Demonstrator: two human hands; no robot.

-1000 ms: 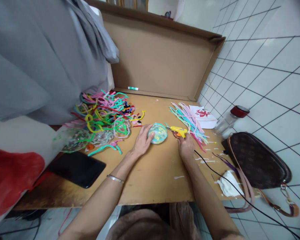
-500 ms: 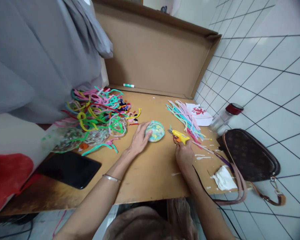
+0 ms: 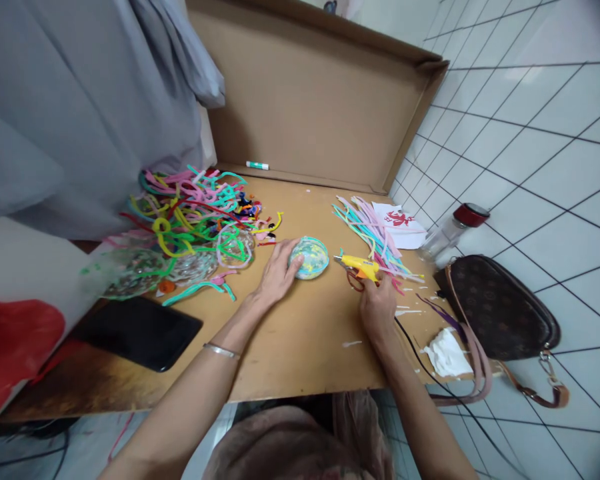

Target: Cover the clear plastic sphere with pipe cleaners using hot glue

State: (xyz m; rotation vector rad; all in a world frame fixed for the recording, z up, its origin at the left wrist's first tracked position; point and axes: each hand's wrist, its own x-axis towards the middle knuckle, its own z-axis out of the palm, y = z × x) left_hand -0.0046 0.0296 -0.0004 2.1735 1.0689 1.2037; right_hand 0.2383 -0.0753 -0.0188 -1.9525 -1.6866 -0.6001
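Observation:
A small round bowl (image 3: pixel 310 259) of turquoise, yellow and white strands sits on the wooden table (image 3: pixel 300 347). My left hand (image 3: pixel 280 273) grips its left side, thumb near the rim. To the right, my right hand (image 3: pixel 379 303) is closed on the handle of a yellow glue gun (image 3: pixel 359 265), whose metal tip points left at the bowl without touching it. A pair of scissors with brownish handles (image 3: pixel 355 281) lies under the gun. A bundle of pastel pipe cleaners (image 3: pixel 373 230) is just behind the gun.
Tangled pipe cleaners (image 3: pixel 195 207) and clear bowls (image 3: pixel 137 270) fill the left side, with a black phone (image 3: pixel 140 331) in front. On the right are a bottle (image 3: pixel 453 230), a brown bag (image 3: pixel 505 307), tissue (image 3: pixel 447 353) and a cable. A cardboard sheet (image 3: pixel 320 100) stands behind.
My right hand and the glue gun have shifted slightly right, and the gun lies more level. My left hand stays on the bowl. The whole view has moved a little.

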